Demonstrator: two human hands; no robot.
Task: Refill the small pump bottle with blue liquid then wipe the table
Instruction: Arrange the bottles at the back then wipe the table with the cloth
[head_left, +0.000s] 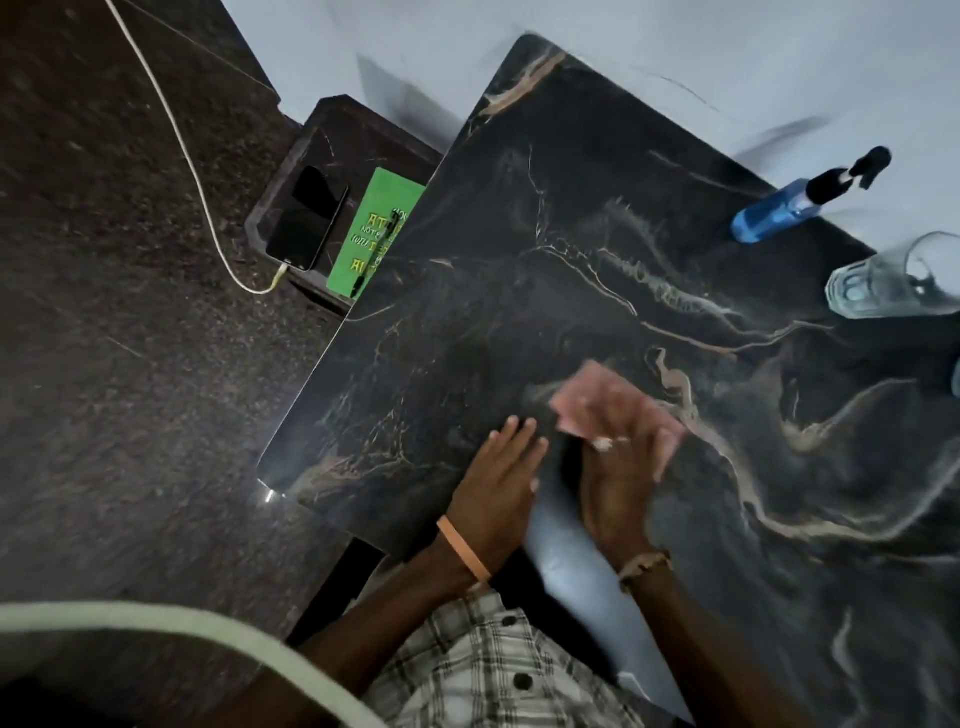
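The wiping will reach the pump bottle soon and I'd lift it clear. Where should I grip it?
Probably grip the pump bottle round its blue cylindrical body, below the narrow black pump head, coming from its left: the glass stands close on its right.

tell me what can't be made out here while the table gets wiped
All in the head view:
- Pink cloth: smeared by motion and largely under the right hand; its folds are unreadable.
- Glass: cut off by the right edge; contents unclear.
- Green booklet: partly behind the table edge, print illegible.
- Pump bottle: nozzle blurred.
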